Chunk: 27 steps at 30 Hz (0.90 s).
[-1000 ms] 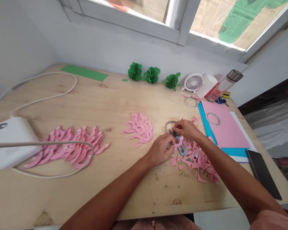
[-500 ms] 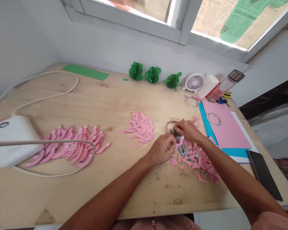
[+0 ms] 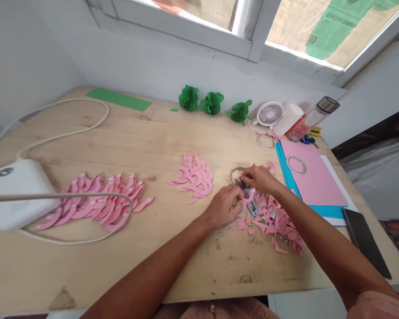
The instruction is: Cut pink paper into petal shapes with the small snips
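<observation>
My left hand is closed on a curved pink paper piece whose wavy end shows to its right. Up and to the right, my right hand has its fingers pinched together; what they grip is too small to tell. Blue thread snips lie between the hands, dark blades pointing up-left, beside a tape roll. Pink paper scraps are heaped under and beside my right forearm. A cluster of curved pink pieces lies left of my hands.
A larger row of pink pieces lies by a white power bank with a cable. Green paper balls, a small fan and a bottle stand at the back. Paper sheets and a phone lie right.
My right hand has shifted very slightly. Otherwise the hands, snips and paper pieces look the same.
</observation>
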Tool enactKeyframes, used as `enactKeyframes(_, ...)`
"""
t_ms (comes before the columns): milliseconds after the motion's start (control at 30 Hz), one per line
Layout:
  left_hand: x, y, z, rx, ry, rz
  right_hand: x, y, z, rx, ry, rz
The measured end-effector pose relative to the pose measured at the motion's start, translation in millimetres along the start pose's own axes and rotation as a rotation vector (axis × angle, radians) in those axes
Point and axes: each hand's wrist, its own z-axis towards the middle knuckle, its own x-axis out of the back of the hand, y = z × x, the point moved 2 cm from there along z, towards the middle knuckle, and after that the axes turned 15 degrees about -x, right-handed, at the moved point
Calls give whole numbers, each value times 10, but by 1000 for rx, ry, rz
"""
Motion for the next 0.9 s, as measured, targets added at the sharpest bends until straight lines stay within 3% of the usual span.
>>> enactKeyframes(300,-12,-10,-2,7,6,7,65,-92,-23,50,0,-206)
enactKeyframes(533,-15,-16,0,5,10,6,52,12,-20,83,-55,18)
enactKeyframes(667,-16,-18,1,-1,9,8,19,35,20,21,-53,116)
enactKeyframes(900,-12,-11,2,-12,13,13,50,-17,38,-15,-68,76)
